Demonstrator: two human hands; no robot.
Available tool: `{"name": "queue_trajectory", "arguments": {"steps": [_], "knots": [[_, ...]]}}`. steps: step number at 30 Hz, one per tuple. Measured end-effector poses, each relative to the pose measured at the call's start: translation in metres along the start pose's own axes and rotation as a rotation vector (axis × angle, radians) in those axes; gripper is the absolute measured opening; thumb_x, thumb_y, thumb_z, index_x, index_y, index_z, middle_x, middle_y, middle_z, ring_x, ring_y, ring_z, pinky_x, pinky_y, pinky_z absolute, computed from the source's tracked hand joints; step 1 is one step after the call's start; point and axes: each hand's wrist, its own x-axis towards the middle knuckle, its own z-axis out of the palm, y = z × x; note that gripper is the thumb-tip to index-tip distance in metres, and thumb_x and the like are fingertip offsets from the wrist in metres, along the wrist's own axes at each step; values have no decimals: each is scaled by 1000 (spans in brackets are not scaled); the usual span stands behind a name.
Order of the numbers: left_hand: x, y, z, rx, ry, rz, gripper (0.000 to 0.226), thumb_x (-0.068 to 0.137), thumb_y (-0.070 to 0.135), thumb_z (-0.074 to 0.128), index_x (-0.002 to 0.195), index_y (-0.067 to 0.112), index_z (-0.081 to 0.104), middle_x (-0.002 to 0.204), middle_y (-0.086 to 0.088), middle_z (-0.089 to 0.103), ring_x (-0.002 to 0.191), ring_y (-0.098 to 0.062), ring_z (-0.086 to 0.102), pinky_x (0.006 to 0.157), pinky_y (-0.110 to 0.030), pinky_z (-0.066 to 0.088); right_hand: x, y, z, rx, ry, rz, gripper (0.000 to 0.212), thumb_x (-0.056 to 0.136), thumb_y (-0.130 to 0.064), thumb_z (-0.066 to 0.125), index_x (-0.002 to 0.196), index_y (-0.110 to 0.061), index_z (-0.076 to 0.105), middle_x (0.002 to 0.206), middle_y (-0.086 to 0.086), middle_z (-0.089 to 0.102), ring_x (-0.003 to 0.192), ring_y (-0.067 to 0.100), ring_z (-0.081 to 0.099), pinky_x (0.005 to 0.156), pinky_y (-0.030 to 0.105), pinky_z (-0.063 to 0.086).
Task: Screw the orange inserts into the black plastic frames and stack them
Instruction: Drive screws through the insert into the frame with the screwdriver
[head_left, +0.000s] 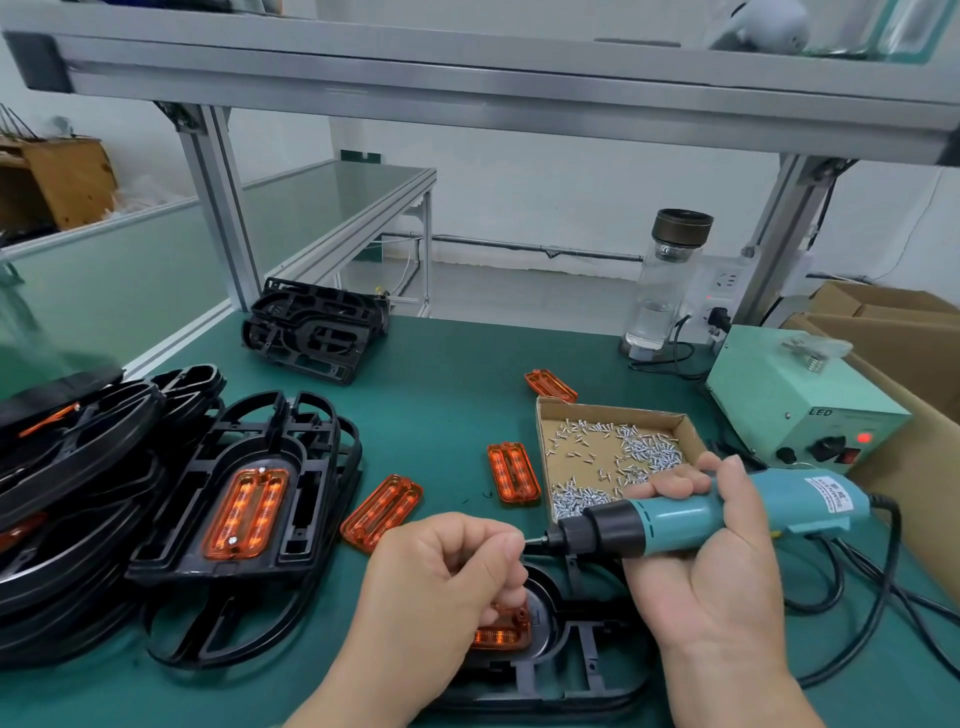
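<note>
My right hand (711, 561) grips a teal electric screwdriver (727, 512), held level with its tip pointing left. My left hand (447, 566) has its fingers curled, fingertips pinched at the bit's tip; whether a screw is between them is hidden. Under both hands lies a black plastic frame (582, 670) with an orange insert (501, 631) seated in it, partly covered by my left hand. To the left, a stack of black frames (311, 467) has on top a frame with a screwed-in orange insert (247, 512). Three loose orange inserts (382, 512) (513, 472) (550, 385) lie on the mat.
A cardboard tray of screws (618, 452) sits behind my right hand. A pale green power box (795, 400) with cables stands at the right, a glass bottle (662, 291) behind it. More black frames (317, 330) stand at the back, and another pile (67, 467) fills the far left.
</note>
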Motion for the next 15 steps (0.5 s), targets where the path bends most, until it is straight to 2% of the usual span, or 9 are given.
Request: {"name": "queue_trajectory", "arguments": {"steps": [7, 13, 15], "knots": [[0, 1, -4, 114, -18, 62, 18, 85, 17, 65, 68, 16, 69, 60, 1, 69, 50, -2, 62, 47, -10, 44, -4, 2, 1, -53, -57, -35, 9, 82, -25, 60, 84, -24, 51, 66, -12, 46, 54, 3, 49, 68, 24, 45], [1, 1, -6, 97, -48, 82, 14, 82, 16, 68, 68, 18, 72, 63, 0, 70, 56, -7, 66, 49, -11, 46, -5, 0, 1, -55, -98, -44, 7, 84, -26, 59, 84, -24, 52, 66, -12, 45, 55, 3, 49, 61, 22, 50], [1, 5, -6, 67, -60, 80, 5, 75, 25, 71, 73, 20, 73, 65, 1, 71, 58, -8, 67, 51, -11, 47, -5, -1, 1, -44, -101, -39, 8, 83, -26, 59, 84, -24, 52, 66, -13, 45, 55, 3, 49, 61, 22, 49]]}}
